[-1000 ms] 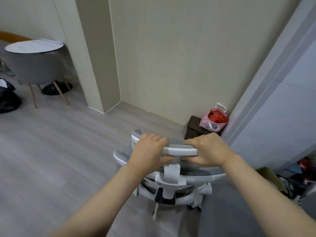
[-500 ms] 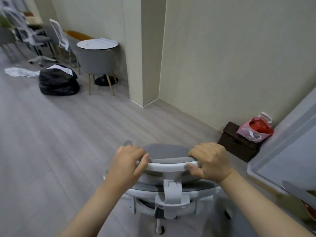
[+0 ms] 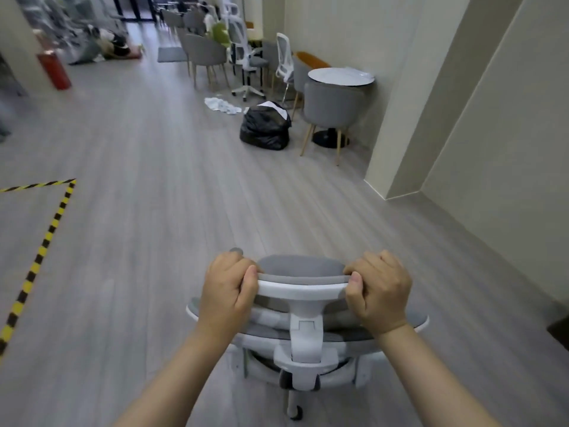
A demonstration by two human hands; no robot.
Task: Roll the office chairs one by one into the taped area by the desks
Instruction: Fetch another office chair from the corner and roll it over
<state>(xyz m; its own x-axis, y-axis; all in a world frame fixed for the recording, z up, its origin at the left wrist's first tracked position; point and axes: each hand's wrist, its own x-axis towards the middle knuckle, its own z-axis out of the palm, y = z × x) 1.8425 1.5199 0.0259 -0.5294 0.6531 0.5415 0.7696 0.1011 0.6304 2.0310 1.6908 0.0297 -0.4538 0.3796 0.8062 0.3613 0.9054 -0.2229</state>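
Hands first: my left hand (image 3: 229, 292) and right hand (image 3: 380, 292) each curl their fingers (image 3: 368, 265) over the white headrest bar of the office chair (image 3: 303, 325), directly before me. Bare grey floor (image 3: 160, 186) stretches ahead. Yellow-black tape (image 3: 50, 226) marks a corner to the left, well apart. A wall (image 3: 492, 149) runs along the right; a black bag (image 3: 266, 127) sits farther ahead.

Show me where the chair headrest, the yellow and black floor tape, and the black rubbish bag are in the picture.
chair headrest (image 3: 303, 286): head view, on the white back rim between the two hands.
floor tape (image 3: 50, 231): head view, on the long striped strip at left.
black rubbish bag (image 3: 264, 129): head view, on the middle of the bag's front.
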